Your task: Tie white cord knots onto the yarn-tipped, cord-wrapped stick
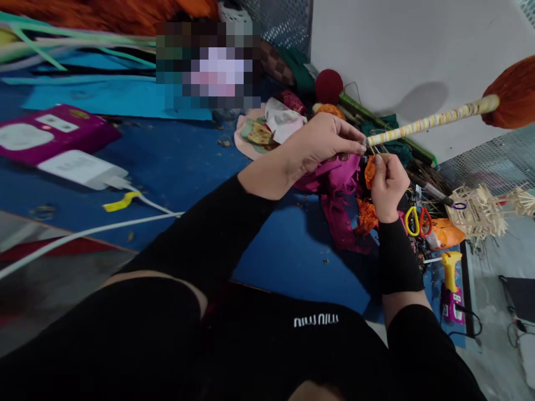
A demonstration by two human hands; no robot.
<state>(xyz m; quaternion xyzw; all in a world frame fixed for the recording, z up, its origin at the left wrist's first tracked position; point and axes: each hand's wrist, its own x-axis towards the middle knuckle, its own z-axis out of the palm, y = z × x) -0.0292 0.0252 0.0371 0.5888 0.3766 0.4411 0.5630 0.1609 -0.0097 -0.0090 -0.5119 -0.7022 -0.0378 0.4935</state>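
My left hand point(328, 136) is closed in a pinch at the near end of a stick point(430, 122) wrapped in yellow and white stripes. The stick slants up to the right, where a large rust-orange bundle point(512, 94) sits at its far end. Just below the pinched end, my right hand point(389, 182) is closed, thumb against curled fingers. A thin strand or wire seems to run from its fingertips to the stick's end; I cannot make out exactly what it is. Beneath both hands lie magenta cloth point(338, 184) and crumpled orange paper point(368, 217).
On the blue table point(196, 161) lie a purple power strip point(79, 125), a white plug adapter point(81, 167) with a cable, scissors point(418, 221) and a yellow glue gun point(451, 270). A dark red ball point(329, 86) and a bamboo-like stick structure point(480, 211) stand beyond.
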